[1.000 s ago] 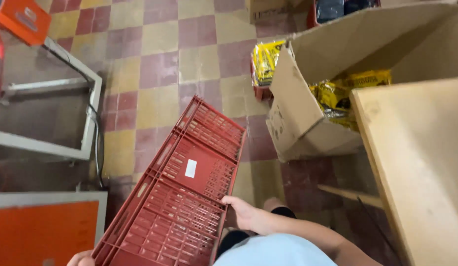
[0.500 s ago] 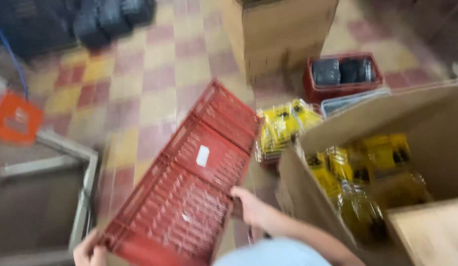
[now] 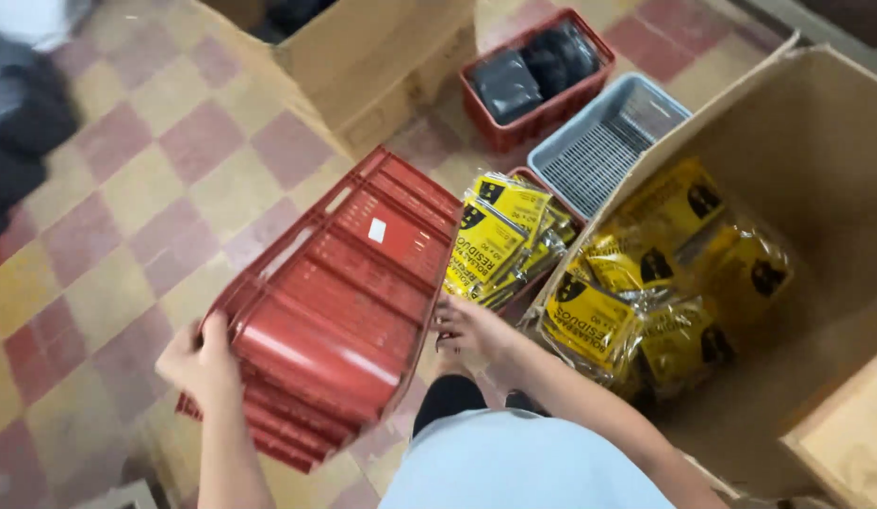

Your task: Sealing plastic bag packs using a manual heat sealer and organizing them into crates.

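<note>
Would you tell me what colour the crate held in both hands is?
The crate is red, shown best in the head view.

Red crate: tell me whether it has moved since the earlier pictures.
Yes. The red crate, held by the left hand and right hand, has come closer to the big cardboard box of yellow packets, tipped on edge.

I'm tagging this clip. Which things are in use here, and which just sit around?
In use: red crate, gripped by left hand and right hand.

Sitting around: yellow packets, big cardboard box, grey basket, small red crate.
</note>
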